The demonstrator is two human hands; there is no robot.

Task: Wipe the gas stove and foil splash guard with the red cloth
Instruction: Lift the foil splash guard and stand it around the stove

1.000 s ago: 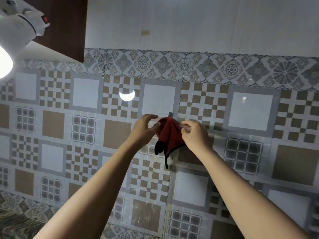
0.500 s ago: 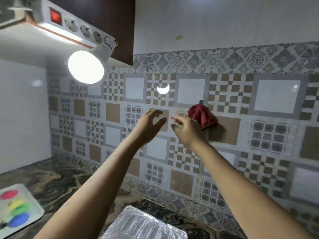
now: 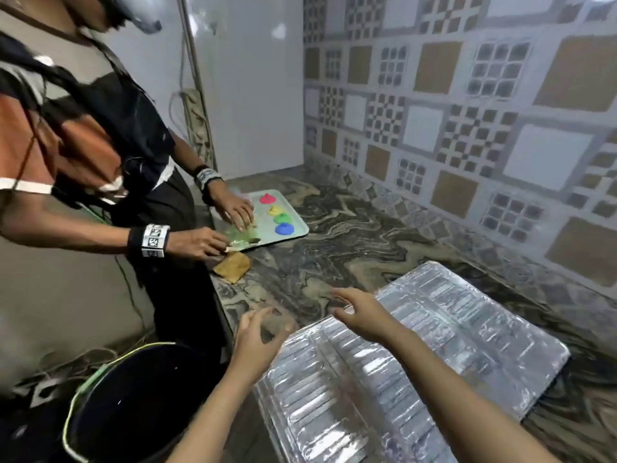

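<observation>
Looking down at the silver embossed foil splash guard, I find it lying flat on the dark marbled stone countertop. Its long axis runs from the bottom of view up and to the right, and one corner points toward the patterned tile wall. Fold lines divide the sheet into panels. Its near end passes out of view beneath my forearms.

My left hand hovers over the counter's front edge, just beside the guard's left border, fingers spread and holding nothing. My right hand is over the guard's far left edge, fingers extended and relaxed, also holding nothing. I cannot tell whether it touches the foil.

A strip of bare stone separates the guard from the wall. A wider stretch of open counter lies to its left, reaching as far as a pale rectangular tray that carries red, yellow, green and blue blobs. A small tan folded piece lies just in front of the tray at the counter's edge.

A second person stands at that end, bent over the tray. A black round bucket sits on the floor below my left forearm, close to the counter front.
</observation>
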